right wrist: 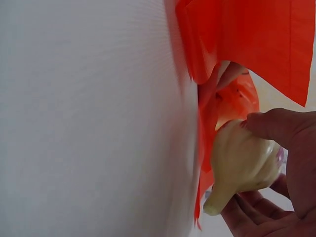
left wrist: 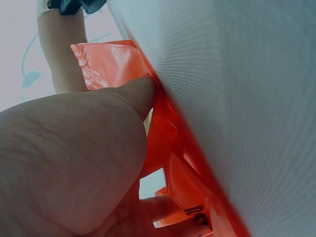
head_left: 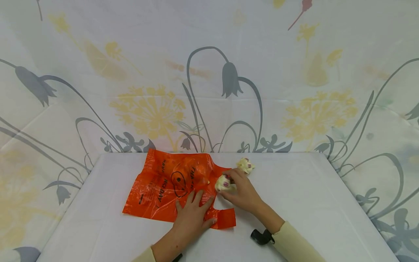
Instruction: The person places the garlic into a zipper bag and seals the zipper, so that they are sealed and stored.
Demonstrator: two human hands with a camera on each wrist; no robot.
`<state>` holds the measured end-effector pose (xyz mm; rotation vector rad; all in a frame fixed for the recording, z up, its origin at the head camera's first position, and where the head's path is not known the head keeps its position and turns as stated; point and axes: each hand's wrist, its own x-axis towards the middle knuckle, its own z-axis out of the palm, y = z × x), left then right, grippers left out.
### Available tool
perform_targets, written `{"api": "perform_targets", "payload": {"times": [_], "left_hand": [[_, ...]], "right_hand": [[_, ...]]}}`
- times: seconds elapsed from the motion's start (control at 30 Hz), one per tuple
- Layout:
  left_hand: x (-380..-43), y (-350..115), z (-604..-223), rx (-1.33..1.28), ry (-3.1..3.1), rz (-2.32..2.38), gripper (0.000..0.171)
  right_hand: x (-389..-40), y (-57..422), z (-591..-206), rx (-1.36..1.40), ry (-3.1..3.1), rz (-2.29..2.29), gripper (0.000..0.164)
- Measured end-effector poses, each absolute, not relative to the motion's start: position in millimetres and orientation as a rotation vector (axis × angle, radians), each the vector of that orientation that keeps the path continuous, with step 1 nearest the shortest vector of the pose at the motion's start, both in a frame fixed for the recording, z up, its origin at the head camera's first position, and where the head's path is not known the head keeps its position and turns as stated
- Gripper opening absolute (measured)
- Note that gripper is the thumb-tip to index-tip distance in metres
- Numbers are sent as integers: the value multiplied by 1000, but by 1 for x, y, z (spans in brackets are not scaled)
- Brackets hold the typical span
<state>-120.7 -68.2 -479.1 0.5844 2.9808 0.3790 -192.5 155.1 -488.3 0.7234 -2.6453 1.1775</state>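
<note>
An orange plastic bag point(head_left: 148, 182) with black print lies flat on the white table, its handles toward the right. My left hand point(head_left: 191, 217) rests on the bag's lower right part with fingers spread. In the left wrist view, the thumb point(left wrist: 136, 96) lies against the orange film near a handle. At the bag's mouth, my right hand point(head_left: 243, 191) holds a garlic bulb point(right wrist: 244, 155) between thumb and fingers, its stem end pointing toward the table. A second garlic bulb point(head_left: 245, 165) sits on the table just beyond the right hand. The bag bulges in its upper part.
The white table point(head_left: 294, 189) ends at a back wall draped with floral-patterned cloth point(head_left: 209, 116). Similar cloth hangs on both sides. A black wrist-camera mount point(head_left: 262, 236) is on the right forearm, close over the tabletop.
</note>
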Motion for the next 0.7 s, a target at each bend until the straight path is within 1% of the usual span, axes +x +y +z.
{"api": "perform_targets", "payload": {"times": [0.27, 0.57, 0.7], "left_hand": [[-120, -68, -480, 571, 3001, 396, 69], [-120, -68, -478, 588, 2989, 374, 70], [-120, -69, -478, 605, 2998, 358, 71]], "right_hand": [[-197, 144, -489, 728, -2674, 1214, 60], [-201, 135, -489, 758, -2682, 1298, 56], [-200, 132, -489, 744, -2682, 1291, 57]]}}
